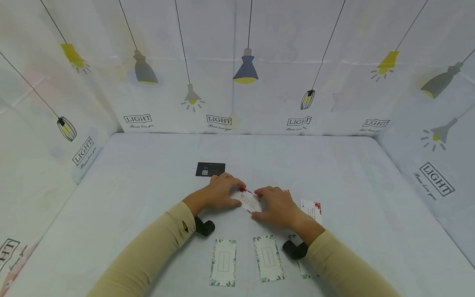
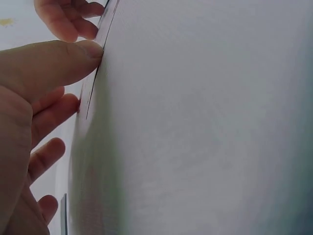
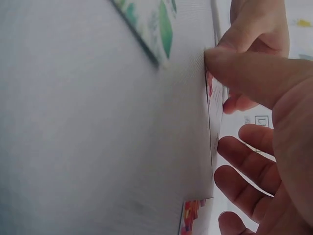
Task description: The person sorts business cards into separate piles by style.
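A white card with red floral corners point(image 1: 249, 201) lies at the middle of the table between my two hands. My left hand point(image 1: 221, 192) holds its left side, thumb at the near edge and forefinger at the far edge. On the other side my right hand point(image 1: 276, 206) grips it likewise, with its thumb point(image 3: 234, 66) at the card's edge in the right wrist view. The left wrist view shows the left thumb point(image 2: 73, 58) on the card's edge, close to the tabletop. The remaining fingers of both hands are spread loosely.
A black card point(image 1: 210, 169) lies behind my left hand. Right of my right hand is another red-flowered white card point(image 1: 311, 208); a red corner point(image 1: 287, 191) peeks out behind that hand. Nearer me lie leaf-bordered cards point(image 1: 223, 262), one partly under my right forearm point(image 1: 345, 264).
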The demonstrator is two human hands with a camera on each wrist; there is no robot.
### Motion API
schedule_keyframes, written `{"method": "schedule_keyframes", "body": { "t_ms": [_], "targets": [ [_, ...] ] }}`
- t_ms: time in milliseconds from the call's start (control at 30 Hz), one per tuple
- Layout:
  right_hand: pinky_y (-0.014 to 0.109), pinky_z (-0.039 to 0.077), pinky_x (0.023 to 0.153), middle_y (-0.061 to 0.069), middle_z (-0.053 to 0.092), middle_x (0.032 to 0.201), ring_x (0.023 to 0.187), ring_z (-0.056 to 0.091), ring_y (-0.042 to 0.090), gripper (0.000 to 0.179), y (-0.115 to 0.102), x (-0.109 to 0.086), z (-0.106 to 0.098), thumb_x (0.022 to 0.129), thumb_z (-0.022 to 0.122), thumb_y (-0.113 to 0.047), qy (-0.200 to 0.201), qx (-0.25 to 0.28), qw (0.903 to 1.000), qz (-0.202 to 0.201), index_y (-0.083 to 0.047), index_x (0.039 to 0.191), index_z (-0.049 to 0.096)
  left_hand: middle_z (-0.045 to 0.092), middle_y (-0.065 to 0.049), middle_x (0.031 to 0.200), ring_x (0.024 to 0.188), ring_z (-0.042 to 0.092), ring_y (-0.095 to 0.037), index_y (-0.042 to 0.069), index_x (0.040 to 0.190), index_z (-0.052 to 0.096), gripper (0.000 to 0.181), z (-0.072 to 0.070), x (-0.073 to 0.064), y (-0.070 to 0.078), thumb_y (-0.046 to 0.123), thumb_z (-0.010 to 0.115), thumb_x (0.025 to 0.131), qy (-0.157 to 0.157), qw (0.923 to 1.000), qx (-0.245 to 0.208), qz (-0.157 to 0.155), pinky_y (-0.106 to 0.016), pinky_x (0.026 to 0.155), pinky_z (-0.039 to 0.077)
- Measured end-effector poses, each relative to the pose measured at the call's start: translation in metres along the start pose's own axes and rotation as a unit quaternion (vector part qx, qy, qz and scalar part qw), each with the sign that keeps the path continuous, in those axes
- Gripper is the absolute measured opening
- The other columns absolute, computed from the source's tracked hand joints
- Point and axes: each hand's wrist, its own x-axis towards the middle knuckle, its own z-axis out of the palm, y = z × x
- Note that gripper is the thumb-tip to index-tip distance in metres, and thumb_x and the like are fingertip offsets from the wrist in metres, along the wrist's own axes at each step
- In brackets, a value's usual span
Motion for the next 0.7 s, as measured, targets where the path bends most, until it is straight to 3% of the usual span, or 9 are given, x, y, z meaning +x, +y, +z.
{"method": "schedule_keyframes", "body": {
  "t_ms": [400, 700],
  "targets": [
    [0.052, 0.043, 0.097, 0.007, 0.064, 0.118, 0.111, 0.056, 0.031, 0.062, 0.0002, 0.0042, -0.0062, 0.086, 0.077, -0.036, -0.017, -0.02, 0.9994, 0.02, -0.006, 0.136, 0.058, 0.066, 0.011, 0.112, 0.12, 0.046, -0.018, 0.02, 0.12, 0.069, 0.044, -0.0013, -0.0035, 0.0026, 0.041, 0.081, 0.083, 0.028, 0.999, 0.035, -0.004, -0.041, 0.093, 0.029],
    [0.05, 0.043, 0.097, 0.006, 0.064, 0.117, 0.111, 0.055, 0.029, 0.06, -0.0007, 0.0069, -0.01, 0.085, 0.077, -0.036, -0.03, -0.023, 0.9991, 0.017, -0.006, 0.135, 0.059, 0.065, 0.008, 0.121, 0.124, 0.045, -0.021, 0.02, 0.125, 0.067, 0.045, -0.0033, -0.0056, 0.0003, 0.036, 0.08, 0.085, 0.016, 0.9992, 0.037, 0.0, -0.042, 0.094, 0.031]
  ]
}}
